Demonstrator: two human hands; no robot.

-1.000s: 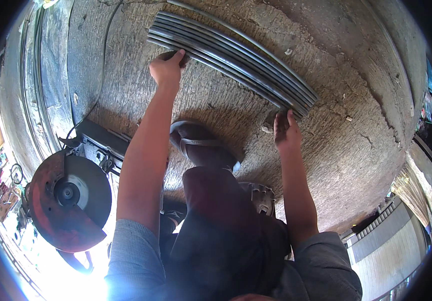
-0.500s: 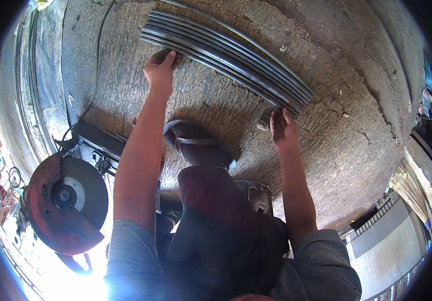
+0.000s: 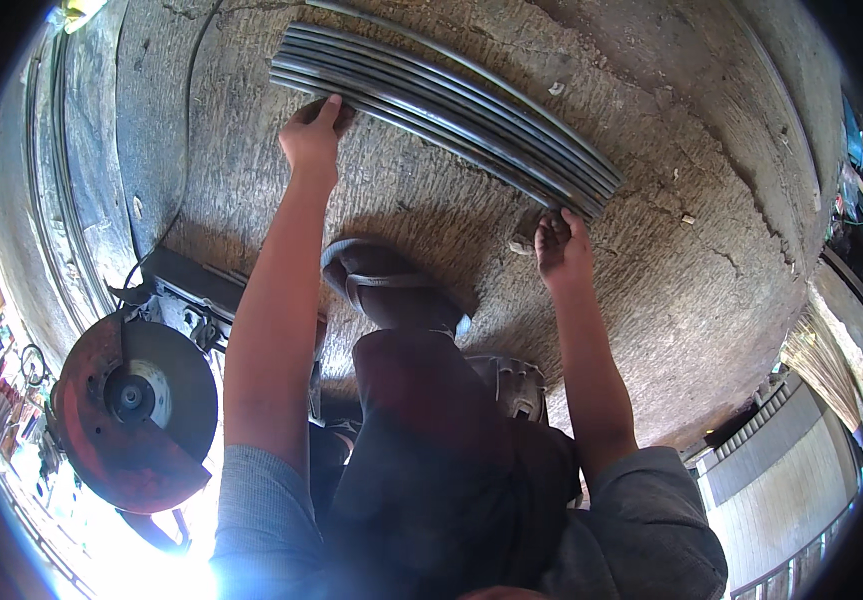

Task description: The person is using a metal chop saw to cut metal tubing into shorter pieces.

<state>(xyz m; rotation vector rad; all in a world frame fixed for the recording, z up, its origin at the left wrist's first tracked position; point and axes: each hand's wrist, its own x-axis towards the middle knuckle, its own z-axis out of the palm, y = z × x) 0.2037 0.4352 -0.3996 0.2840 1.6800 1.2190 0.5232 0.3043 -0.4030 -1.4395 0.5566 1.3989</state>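
Observation:
Several long grey metal rods [image 3: 441, 105] lie side by side on the rough floor ahead of me; whether they are hollow I cannot tell. At the near edge of this row, my left hand [image 3: 311, 138] pinches the nearest rod close to its left end, thumb on top and fingers curled below. Near the right end of the row, my right hand [image 3: 563, 250] is closed with its thumb against the same near rod. Its fingertips are dark and partly in shadow. One more rod [image 3: 431, 42] lies slightly apart on the far side.
A cut-off saw with a large disc and worn red guard [image 3: 131, 415] stands at my left. A black cable [image 3: 189, 130] runs from it across the floor. My sandalled foot [image 3: 386, 280] is between my arms. A straw broom [image 3: 823, 365] lies far right, beside a pale ribbed panel [image 3: 776, 480].
Both hands have moved slightly away from me, so they sit closer against the row of rods. The whole view has shifted a little; the rods remain lined up.

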